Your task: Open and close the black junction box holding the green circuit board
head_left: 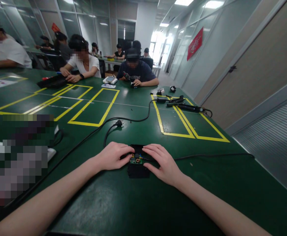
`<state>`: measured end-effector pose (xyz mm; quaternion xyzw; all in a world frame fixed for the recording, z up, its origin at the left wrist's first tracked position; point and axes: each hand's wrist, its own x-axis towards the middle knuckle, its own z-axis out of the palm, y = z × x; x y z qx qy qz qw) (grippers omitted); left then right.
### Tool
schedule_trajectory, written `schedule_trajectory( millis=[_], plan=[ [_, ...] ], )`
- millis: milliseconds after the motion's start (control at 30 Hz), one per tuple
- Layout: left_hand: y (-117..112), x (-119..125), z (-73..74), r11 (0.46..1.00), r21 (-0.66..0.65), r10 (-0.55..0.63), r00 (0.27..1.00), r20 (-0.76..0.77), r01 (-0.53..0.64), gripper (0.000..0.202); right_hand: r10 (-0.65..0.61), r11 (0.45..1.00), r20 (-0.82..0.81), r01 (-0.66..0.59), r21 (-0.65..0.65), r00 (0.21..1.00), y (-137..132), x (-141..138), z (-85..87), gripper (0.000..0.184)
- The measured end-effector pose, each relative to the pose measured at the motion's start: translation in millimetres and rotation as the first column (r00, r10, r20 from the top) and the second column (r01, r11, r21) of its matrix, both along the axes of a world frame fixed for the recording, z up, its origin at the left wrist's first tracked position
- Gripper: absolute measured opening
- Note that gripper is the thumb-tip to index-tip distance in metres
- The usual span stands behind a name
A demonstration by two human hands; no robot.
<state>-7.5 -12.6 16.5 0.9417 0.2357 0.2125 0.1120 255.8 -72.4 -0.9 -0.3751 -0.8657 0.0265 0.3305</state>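
A small black device [138, 170] lies opened on the green table [123, 203] just in front of me, with a green circuit board [136, 160] showing inside it. My left hand [114, 156] rests on its left side, fingers curled onto the board's edge. My right hand [161, 163] lies over its right side, fingers bent and pressing on the casing. A black cable [207, 156] runs from the device to the right.
A black power cord with a plug [119, 123] snakes across the table beyond my hands. Yellow tape rectangles [94, 111] mark the surface. Black tools [182, 105] lie at the far right. Other people [135, 73] sit working at the far side. A white object [50, 153] lies at left.
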Motion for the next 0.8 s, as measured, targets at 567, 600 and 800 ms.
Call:
schedule_trajectory(
  millis=[567,600,800],
  plan=[
    [-2.8,-1.2,4.8,0.997,-0.058,0.048,0.995,-0.084,-0.053,0.023,0.042,0.998,0.028,-0.04,-0.043,0.999,1.2,2.4,6.5,0.022],
    [-3.1,-1.5,4.7,0.996,-0.064,0.055,0.995,-0.084,-0.061,0.023,0.039,0.998,0.034,-0.037,-0.042,0.999,1.3,2.6,5.8,0.025],
    [-1.5,-2.9,2.2,0.999,-0.018,0.045,0.997,-0.07,-0.046,0.028,-0.013,0.999,0.081,0.017,-0.048,0.997,0.7,3.0,3.6,0.036]
  ],
)
